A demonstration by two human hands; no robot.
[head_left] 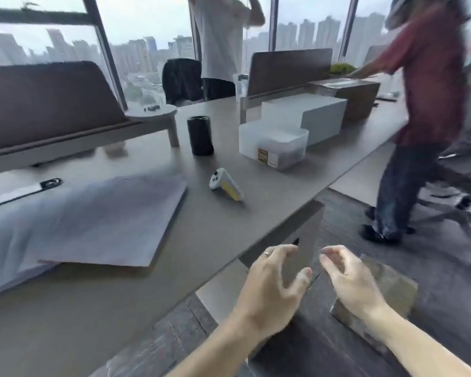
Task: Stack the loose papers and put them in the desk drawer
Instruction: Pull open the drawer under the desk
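A blurred pile of loose white papers (93,224) lies on the grey desk (65,308) at the left, one corner overhanging another sheet. My left hand (269,292) and my right hand (351,281) hover side by side beyond the desk's front edge, fingers spread, holding nothing. Just past my fingertips is the grey drawer unit (291,235) under the desk, its front closed as far as I can tell.
On the desk stand a black cylinder (200,136), a white and yellow handheld device (227,185), a translucent plastic box (273,148) and a white box (310,115). A person in a red shirt (430,104) stands at the right by an office chair (462,202). Another person (220,44) stands at the back.
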